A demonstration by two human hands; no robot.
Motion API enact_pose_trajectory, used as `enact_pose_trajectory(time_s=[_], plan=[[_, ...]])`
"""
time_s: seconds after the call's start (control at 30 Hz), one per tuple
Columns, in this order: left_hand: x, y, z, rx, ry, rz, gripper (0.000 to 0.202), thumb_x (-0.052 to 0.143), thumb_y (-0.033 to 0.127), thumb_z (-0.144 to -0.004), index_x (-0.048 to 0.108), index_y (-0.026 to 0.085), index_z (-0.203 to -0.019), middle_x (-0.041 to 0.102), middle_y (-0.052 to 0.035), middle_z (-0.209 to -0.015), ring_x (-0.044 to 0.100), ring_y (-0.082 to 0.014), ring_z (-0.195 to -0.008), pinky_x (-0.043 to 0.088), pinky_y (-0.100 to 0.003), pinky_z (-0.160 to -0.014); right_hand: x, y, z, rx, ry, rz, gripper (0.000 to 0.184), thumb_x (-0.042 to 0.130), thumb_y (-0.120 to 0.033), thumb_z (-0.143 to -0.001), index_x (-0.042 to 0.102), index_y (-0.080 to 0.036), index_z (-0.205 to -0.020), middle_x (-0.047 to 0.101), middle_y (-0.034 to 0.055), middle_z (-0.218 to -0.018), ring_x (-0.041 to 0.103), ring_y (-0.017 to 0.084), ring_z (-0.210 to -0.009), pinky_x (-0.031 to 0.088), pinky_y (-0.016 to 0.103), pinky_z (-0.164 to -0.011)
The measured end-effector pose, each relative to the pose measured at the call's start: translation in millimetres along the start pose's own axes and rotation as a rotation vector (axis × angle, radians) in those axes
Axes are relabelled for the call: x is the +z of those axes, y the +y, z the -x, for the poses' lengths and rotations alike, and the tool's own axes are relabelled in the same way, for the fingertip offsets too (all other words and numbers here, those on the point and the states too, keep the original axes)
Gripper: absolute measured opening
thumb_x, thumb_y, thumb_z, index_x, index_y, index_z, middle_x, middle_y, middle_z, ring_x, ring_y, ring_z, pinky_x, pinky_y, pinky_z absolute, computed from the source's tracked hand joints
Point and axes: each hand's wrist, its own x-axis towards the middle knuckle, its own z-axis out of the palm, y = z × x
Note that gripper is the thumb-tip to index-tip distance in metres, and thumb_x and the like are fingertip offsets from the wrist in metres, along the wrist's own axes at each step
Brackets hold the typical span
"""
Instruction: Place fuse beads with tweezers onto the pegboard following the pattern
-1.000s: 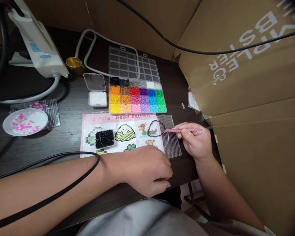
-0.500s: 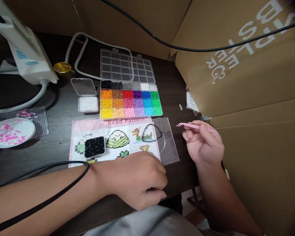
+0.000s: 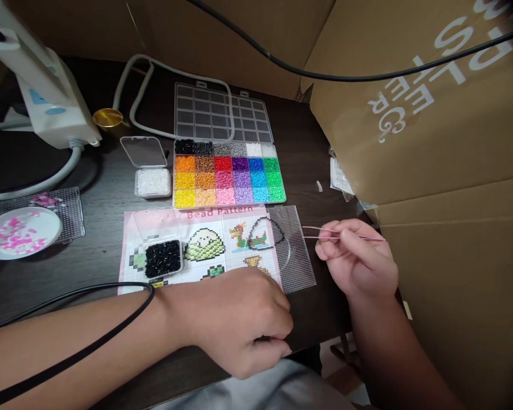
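My right hand point(image 3: 359, 256) pinches pink tweezers point(image 3: 325, 233), their two tips apart and pointing left toward the clear pegboard point(image 3: 293, 250). On that board lies a rounded outline of black beads point(image 3: 265, 247), partly over the printed bead pattern sheet point(image 3: 205, 239). My left hand point(image 3: 252, 322) is curled closed, resting at the table's front edge just below the sheet; whether anything is inside its fingers is hidden. An open small box of black beads point(image 3: 163, 258) stands on the sheet, left of a green-and-white printed figure.
Behind the sheet sits an open compartment case of coloured beads point(image 3: 228, 173), with a small box of white beads point(image 3: 153, 182) beside it. A white dish of pink beads point(image 3: 21, 232) overlaps another pegboard point(image 3: 74, 210). A cardboard wall point(image 3: 448, 159) borders the right side; a black cable point(image 3: 68, 341) crosses my left forearm.
My right hand has turned and shifted slightly right and down, so the tweezers now show both prongs spread apart. My left hand stays nearly in place. The view has shifted slightly.
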Motion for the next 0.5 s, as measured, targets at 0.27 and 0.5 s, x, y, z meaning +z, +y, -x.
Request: enact_pose_trajectory(time_s=[0.27,0.5], plan=[[0.4,0.3,0.3,-0.007,-0.001,-0.014,0.026,0.065,0.018,-0.08,0.05,0.022,-0.059,0.063,-0.0005,-0.061,0.058,-0.0154,-0.059,0.047,-0.033,-0.057,8.3,3.9,2.9,-0.046,0.02,0.076,0.013,0.08,-0.033,-0.08,0.079,-0.021,-0.085,0.075,0.0066,-0.073,0.059,0.012,-0.047,0.051,0.029,-0.045],[-0.2,0.3,0.8,-0.004,0.0,-0.009,0.027,0.066,0.019,-0.081,0.05,0.022,-0.059,0.063,-0.0007,-0.061,0.058,-0.0158,-0.059,0.046,-0.033,-0.058,3.7,7.4,-0.2,-0.092,0.066,0.101,0.013,0.075,-0.033,-0.087,0.078,-0.02,-0.087,0.074,0.0062,-0.078,0.062,0.013,-0.054,0.053,0.029,-0.052]])
